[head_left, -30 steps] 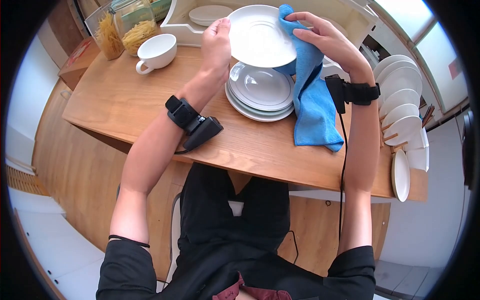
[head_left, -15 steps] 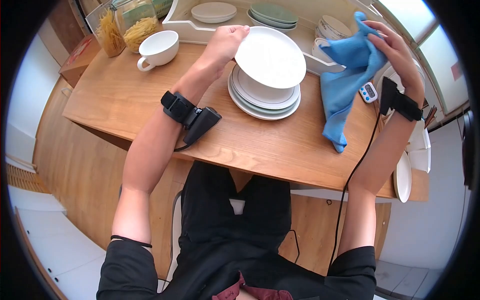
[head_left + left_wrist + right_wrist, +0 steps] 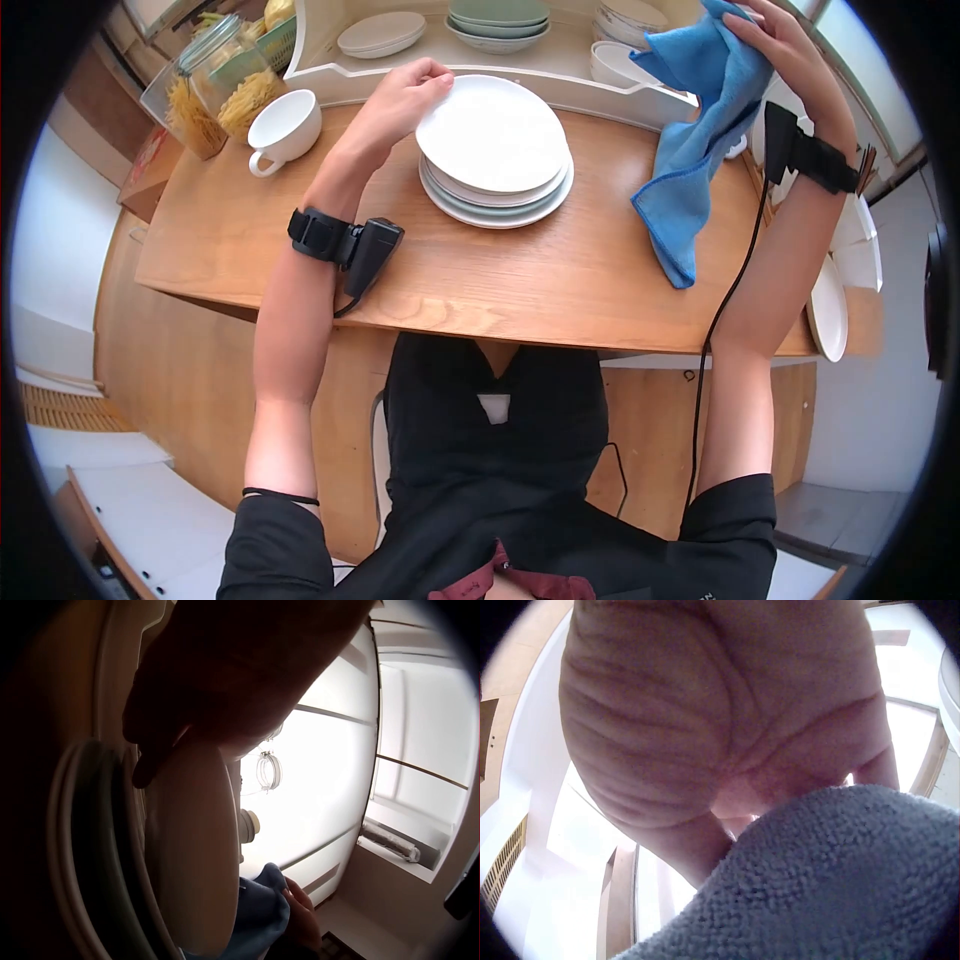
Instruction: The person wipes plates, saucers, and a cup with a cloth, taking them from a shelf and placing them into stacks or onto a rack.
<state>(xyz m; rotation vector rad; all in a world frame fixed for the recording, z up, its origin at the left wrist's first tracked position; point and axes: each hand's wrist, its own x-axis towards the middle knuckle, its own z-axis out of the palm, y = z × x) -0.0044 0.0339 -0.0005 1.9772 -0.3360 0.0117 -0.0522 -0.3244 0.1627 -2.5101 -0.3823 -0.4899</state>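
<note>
My left hand (image 3: 410,97) pinches the upper left rim of a white plate (image 3: 492,135), thumb and fingers on its edge. Beneath it sits a stack of plates (image 3: 497,213) on the wooden table; the held plate overlaps the stack in the head view. In the left wrist view the plate (image 3: 196,847) tilts away from the stacked plates (image 3: 97,847). Off to the right, my right hand (image 3: 785,40) grips a blue cloth (image 3: 690,150), which hangs down over the table. Close up in the right wrist view, the cloth (image 3: 832,877) lies against the fingers, partly hiding them.
A white cup (image 3: 286,128) stands at the left, near glass jars of pasta (image 3: 195,120). Behind the stack, a cream shelf (image 3: 590,100) holds pale plates (image 3: 382,36), green bowls (image 3: 497,15) and other bowls. Upright white dishes (image 3: 828,310) line the right table edge.
My left hand has lowered the plate onto or close over the stack. My right hand has drawn the cloth off the plate and away to the right.
</note>
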